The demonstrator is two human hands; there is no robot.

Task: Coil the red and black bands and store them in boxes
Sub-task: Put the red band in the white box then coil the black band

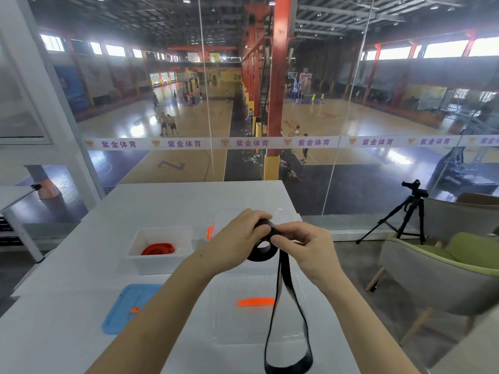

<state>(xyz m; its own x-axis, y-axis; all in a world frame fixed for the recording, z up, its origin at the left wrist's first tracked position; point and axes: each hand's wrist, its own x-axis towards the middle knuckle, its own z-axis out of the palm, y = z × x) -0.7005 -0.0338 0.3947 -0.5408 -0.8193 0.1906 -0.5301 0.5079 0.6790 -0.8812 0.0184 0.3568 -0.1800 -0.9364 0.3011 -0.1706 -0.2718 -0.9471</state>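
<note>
Black band (pixel 260 258) part-coiled, pinched by your left hand (pixel 237 238) and right hand (pixel 310 247); next, wind in the loop below the grip.

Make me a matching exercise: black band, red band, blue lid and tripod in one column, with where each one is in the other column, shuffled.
Things:
1. black band
2. red band
3. blue lid
4. tripod

Places:
A. on the floor, right of the table
B. coiled inside the white box
C. held by the left hand and right hand, its loop hanging down
D. flat on the table, near left

Pairs: 1-C, 2-B, 3-D, 4-A
</note>
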